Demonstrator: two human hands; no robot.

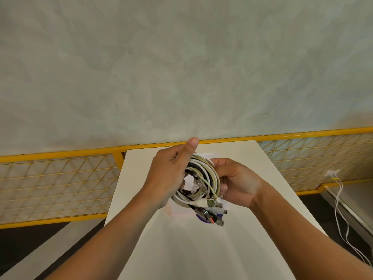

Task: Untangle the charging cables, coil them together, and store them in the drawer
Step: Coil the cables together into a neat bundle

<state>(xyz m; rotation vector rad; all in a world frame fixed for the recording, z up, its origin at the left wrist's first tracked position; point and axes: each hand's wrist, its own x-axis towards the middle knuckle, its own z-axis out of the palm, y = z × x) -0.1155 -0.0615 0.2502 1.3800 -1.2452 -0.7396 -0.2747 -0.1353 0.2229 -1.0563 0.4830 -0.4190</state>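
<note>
A coil of several white, cream and black charging cables (203,178) hangs in the air above the white table (201,249). My left hand (169,174) grips the coil's left side, thumb pointing up. My right hand (236,182) holds the coil's right side with curled fingers. The plug ends (212,211), some metal and one with an orange tip, bunch together and stick out at the coil's lower right. No drawer is in view.
A small clear container with something purple (201,218) lies on the table under the coil, mostly hidden. A yellow mesh railing (60,178) runs behind the table. Thin white cords (341,215) hang from a wall socket at the right.
</note>
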